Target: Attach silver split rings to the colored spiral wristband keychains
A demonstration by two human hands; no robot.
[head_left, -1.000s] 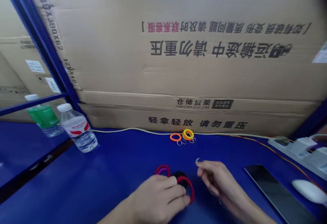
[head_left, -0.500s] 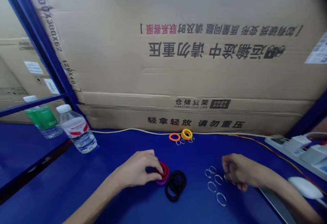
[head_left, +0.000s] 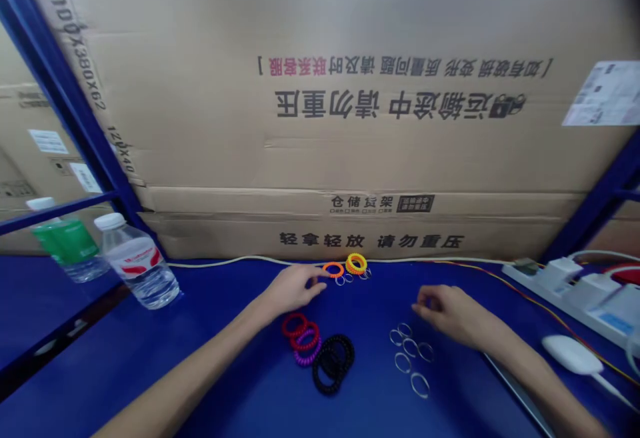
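Note:
My left hand point(head_left: 295, 288) reaches forward, its index fingertip at the edge of an orange coil wristband point(head_left: 333, 270) and its thumb apart. Beside that lies a yellow coil wristband point(head_left: 357, 263), over some orange; small metal rings point(head_left: 349, 279) lie against these bands. Nearer me are red coil wristbands point(head_left: 294, 325), a purple one point(head_left: 308, 357) and black ones point(head_left: 334, 365), partly overlapping. My right hand point(head_left: 445, 311) hovers just beyond several loose metal key rings point(head_left: 410, 347), fingers curled in toward the thumb, with nothing visible in them.
Two water bottles, one with a red-and-white label point(head_left: 137, 261) and one green-labelled point(head_left: 70, 241), stand at left by a blue frame post point(head_left: 100, 131). A large cardboard box point(head_left: 320, 165) closes off the back. At right are a power strip point(head_left: 575, 298), cables and a white mouse-like device point(head_left: 573, 356).
My left hand has left the red wristbands and moved forward to the orange one. My right hand has lifted off a key ring, which now lies on the table. The view has shifted slightly.

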